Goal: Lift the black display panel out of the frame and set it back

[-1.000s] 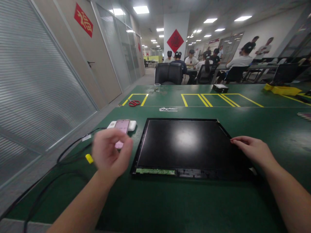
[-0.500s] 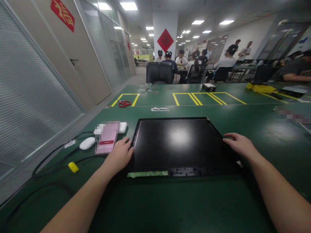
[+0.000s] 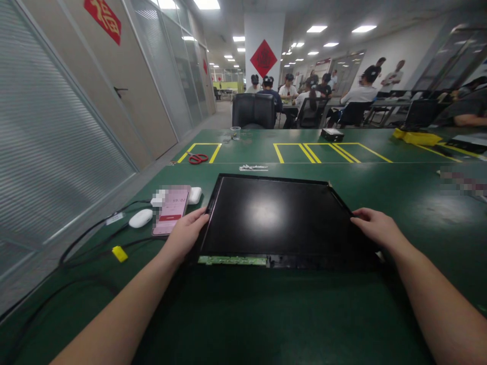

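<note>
A black flat display panel [image 3: 274, 215] with a green circuit strip along its near edge lies in front of me on the green table [image 3: 243, 314]. My left hand [image 3: 185, 234] grips its left edge near the front corner. At the panel's right edge, my right hand [image 3: 375, 227] holds on as well. The panel's far edge looks raised slightly off the table.
A pink phone [image 3: 171, 210], a white earbud case [image 3: 195, 195], a white mouse [image 3: 140, 218], black cables and a yellow tag [image 3: 119, 254] lie left of the panel. Red scissors [image 3: 198, 158] and a black box [image 3: 332, 134] sit farther back. Several people sit at distant tables.
My left hand came down from the air by the phone onto the panel's left edge. Both hands now hold the panel, and it appears tipped up a little.
</note>
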`<state>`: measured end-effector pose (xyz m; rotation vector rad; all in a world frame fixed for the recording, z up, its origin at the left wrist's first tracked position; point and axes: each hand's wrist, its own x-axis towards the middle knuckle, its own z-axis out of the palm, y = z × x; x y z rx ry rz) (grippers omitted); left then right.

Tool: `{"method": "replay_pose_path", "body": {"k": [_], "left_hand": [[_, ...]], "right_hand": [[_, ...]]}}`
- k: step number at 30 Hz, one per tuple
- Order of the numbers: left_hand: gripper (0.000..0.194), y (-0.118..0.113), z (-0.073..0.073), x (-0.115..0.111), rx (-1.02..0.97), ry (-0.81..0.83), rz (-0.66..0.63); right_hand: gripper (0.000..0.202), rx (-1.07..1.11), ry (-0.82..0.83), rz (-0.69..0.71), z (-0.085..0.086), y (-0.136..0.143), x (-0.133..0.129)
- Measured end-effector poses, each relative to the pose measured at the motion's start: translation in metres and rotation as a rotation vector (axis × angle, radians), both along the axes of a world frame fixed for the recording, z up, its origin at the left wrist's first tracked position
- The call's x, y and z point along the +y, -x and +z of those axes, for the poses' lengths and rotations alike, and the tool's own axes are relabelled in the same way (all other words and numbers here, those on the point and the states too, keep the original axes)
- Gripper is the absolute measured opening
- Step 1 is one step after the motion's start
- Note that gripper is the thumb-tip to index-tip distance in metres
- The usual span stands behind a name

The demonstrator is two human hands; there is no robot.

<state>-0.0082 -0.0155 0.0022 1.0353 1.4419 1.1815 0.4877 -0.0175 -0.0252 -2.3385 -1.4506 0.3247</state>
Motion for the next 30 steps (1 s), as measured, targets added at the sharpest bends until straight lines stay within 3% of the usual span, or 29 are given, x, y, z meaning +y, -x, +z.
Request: {"method": "replay_pose_path", "body": {"k": [3,7,11,16,18,23,30], "left_hand": [[0.041,-0.011,0.008,-0.004,-0.130,0.176,0.096],[0.047,-0.016,0.006,-0.001,-0.264,0.208,0.170],[0.062,-0.010,-0.008,0.004,-0.399,0.216,0.108],[0.104,-0.007,-0.012,0.002,-0.298,0.185,0.061],[0.098,-0.009,-0.006,-0.001,-0.283,0.170,0.015],[0.058,-0.018,0.008,-0.007,-0.275,0.170,-0.025],[0.047,-0.013,-0.002,-0.004,-0.213,0.025,-0.068]], "right_hand": [[0.029,-0.001,0.038,-0.006,0.002,0.001,0.000],[0.032,-0.017,0.050,-0.016,0.002,0.000,0.001],[0.034,-0.028,0.064,0.006,0.001,-0.001,0.001],[0.030,-0.035,0.057,-0.001,0.003,0.001,0.000],[0.028,-0.033,0.044,-0.010,0.003,0.002,0.000],[0.022,-0.017,0.015,-0.014,-0.002,0.000,0.001],[0.025,-0.022,-0.029,0.021,-0.012,-0.008,0.004]]}}
